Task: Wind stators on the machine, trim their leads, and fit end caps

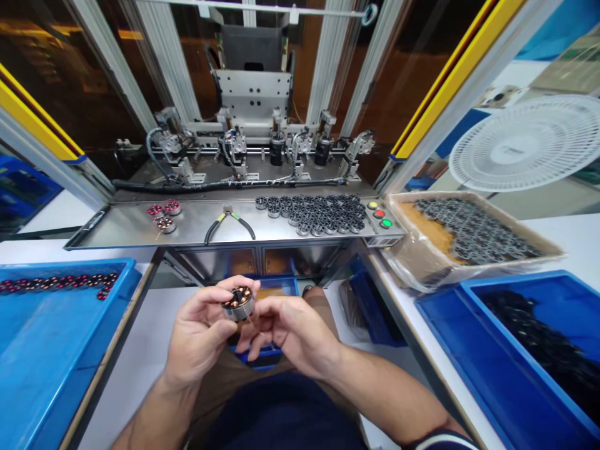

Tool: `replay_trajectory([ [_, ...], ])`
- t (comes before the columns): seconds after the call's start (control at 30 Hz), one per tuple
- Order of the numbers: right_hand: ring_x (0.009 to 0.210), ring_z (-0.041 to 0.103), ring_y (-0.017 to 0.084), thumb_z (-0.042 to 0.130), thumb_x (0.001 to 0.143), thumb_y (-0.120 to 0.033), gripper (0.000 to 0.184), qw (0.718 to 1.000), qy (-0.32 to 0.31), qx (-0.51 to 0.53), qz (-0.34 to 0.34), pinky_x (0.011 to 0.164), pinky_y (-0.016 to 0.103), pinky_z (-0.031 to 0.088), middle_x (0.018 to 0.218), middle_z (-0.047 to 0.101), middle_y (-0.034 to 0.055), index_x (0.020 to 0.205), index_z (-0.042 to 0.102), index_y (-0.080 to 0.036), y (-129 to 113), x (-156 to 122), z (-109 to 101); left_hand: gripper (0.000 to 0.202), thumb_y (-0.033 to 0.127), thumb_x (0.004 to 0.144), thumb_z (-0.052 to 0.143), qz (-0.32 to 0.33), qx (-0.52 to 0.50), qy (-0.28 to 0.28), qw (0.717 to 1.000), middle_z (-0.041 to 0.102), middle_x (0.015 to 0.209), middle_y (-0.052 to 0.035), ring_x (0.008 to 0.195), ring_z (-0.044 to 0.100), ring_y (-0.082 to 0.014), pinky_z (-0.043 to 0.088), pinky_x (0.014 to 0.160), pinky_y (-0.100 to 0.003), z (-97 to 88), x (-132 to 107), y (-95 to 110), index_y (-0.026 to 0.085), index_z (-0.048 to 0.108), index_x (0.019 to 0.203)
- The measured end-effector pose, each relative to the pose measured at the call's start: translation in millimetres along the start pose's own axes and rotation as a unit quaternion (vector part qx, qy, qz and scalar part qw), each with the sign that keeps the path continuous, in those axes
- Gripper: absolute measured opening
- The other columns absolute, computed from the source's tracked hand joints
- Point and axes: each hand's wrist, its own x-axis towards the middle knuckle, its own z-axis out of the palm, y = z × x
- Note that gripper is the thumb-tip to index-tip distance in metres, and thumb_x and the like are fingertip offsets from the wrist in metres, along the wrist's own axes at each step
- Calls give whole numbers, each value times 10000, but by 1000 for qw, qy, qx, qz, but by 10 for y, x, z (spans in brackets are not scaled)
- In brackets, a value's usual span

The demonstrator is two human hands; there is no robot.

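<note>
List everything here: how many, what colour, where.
Shelf: one, silver, centre
Machine: one, silver and black, behind shelf
Yellow strips: two, flanking machine
Dark rings: many, black and silver, shelf's right
Pliers: one, black and green, mid-shelf
Coil rings: three, pink or copper, shelf's left
Buttons: three, yellow, red, green, shelf's right end
Carton: one, brown, right, holding dark parts
Blue bins: several, left, right, below
Fan: one, white, right
Held coil ring: one, silver and copper, centre
Left fingers: one set, bare, around that ring
Right fingers: one set, bare, beside it
</note>
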Motion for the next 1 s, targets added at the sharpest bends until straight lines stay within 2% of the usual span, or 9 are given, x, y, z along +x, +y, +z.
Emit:
replay_trajectory([
  [0.13, 713, 624, 123, 750, 734, -559, 475, 999, -34, 11, 11, 728, 267, 514, 833, 671, 59, 904, 677, -122, 40, 36, -22, 283, 199, 777, 757, 41, 85, -55, 994, 704, 1194, -74, 1305, 535, -279, 456, 1054, -460, -60, -18, -2, 297, 698, 1037],
  [0.23, 797, 624, 159, 825, 673, -476, 452, 983, 26, -139, -119, 768, 308, 520, 882, 671, 50, 958, 658, -168, 43, 67, -86, 571, 238, 690, 830, 74, 191, 5, 979, 575, 1365, -86, 1356, 460, -272, 378, 1124, -394, -89, -45, 67, 287, 633, 1224],
  [0.3, 889, 628, 194, 828, 693, -360, 411, 899, 66, -331, -278, 815, 348, 526, 952, 674, 76, 1018, 650, -183, 19, 75, -147, 649, 256, 653, 854, 94, 275, 65, 954, 556, 1349, -81, 1282, 505, -251, 409, 1080, -313, -102, -68, 128, 261, 618, 1258],
  [0.4, 928, 634, 213, 726, 776, -187, 374, 731, 66, -533, -422, 812, 368, 540, 1025, 666, 117, 1134, 618, -183, -14, 71, -208, 552, 231, 677, 831, 56, 368, 41, 927, 644, 1176, -61, 1092, 604, -231, 490, 955, -290, -98, -100, 192, 252, 658, 1200],
  [0.47, 927, 639, 218, 662, 796, -131, 400, 687, 61, -574, -442, 792, 367, 549, 1033, 659, 124, 1186, 590, -179, -26, 66, -214, 484, 224, 702, 812, 21, 390, -7, 920, 685, 1119, -50, 1027, 641, -232, 522, 903, -302, -80, -107, 205, 267, 677, 1165],
  [0.53, 942, 637, 224, 636, 795, -112, 419, 689, 59, -575, -437, 797, 370, 551, 1042, 647, 125, 1205, 577, -179, -48, 57, -203, 430, 218, 738, 784, 15, 402, -22, 915, 702, 1120, -41, 1016, 657, -228, 537, 874, -302, -66, -103, 202, 286, 685, 1151],
  [0.73, 846, 623, 190, 712, 799, -230, 270, 779, 20, -491, -390, 738, 337, 535, 951, 626, 89, 1054, 647, -169, -189, 27, -156, 483, 188, 734, 784, 46, 441, 23, 896, 691, 1149, -40, 1033, 640, -220, 527, 909, -312, -85, -106, 165, 295, 673, 1191],
  [0.83, 720, 601, 143, 684, 844, -218, 60, 821, 61, -444, -353, 681, 292, 511, 779, 622, 35, 810, 664, -173, -198, 24, -108, 452, 177, 728, 784, 27, 386, 41, 921, 683, 1173, -57, 1025, 659, -226, 556, 877, -311, -64, -114, 156, 271, 689, 1161],
  [1.0, 689, 571, 128, 687, 838, -220, 156, 880, 108, -371, -275, 695, 287, 481, 705, 602, 8, 703, 630, -167, -159, 3, -91, 405, 129, 717, 787, 21, 283, 25, 958, 705, 1120, -42, 1029, 678, -202, 571, 846, -259, -6, -115, 181, 261, 709, 1092],
])
